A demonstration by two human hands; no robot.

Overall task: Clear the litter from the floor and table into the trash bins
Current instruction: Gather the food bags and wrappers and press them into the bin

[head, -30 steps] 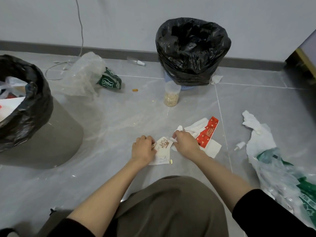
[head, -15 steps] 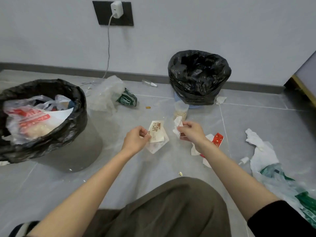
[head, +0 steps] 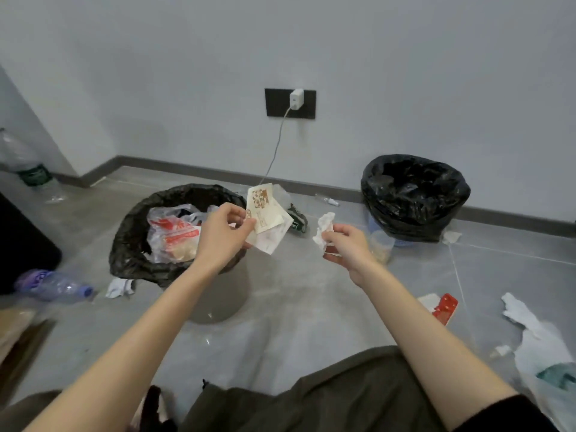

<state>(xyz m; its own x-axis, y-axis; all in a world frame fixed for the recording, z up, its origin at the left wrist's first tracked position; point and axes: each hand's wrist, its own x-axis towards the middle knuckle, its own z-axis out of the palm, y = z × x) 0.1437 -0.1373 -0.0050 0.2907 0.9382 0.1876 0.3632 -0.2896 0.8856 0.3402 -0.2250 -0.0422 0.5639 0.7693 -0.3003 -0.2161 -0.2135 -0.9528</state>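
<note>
Litter in both hands above a grey tiled floor (head: 311, 325): the left hand (head: 223, 232) pinches two paper wrappers (head: 265, 213) between thumb and curled fingers. It holds them in the air at the right-hand rim of the near bin (head: 131, 232), a grey tub lined in black. The beige printed wrapper stands almost upright, its long axis running bottom to top, printed end uppermost and leaning slightly left. The white slip behind it fans down toward the lower right. The right hand (head: 347, 247), well apart from the left, nips a crumpled tissue (head: 324, 227) between thumb and forefinger, the other fingers curled beneath. The tissue's long axis is also near upright, its free end pointing up.

The near bin holds a plastic bag (head: 174, 235) with red print. The far bin (head: 414, 198), also lined in black, stands at the floor's far edge against the wall, to the right, with a clear cup (head: 383, 246) just in front of it, partly hidden by the right hand. A plastic bottle (head: 53, 285) lies near the floor's left edge, a white scrap (head: 120, 286) beside the near bin's base, and a red-and-white packet (head: 444, 307) and white bags (head: 542, 347) toward the right edge. A charger (head: 296, 99) sits in the wall socket
</note>
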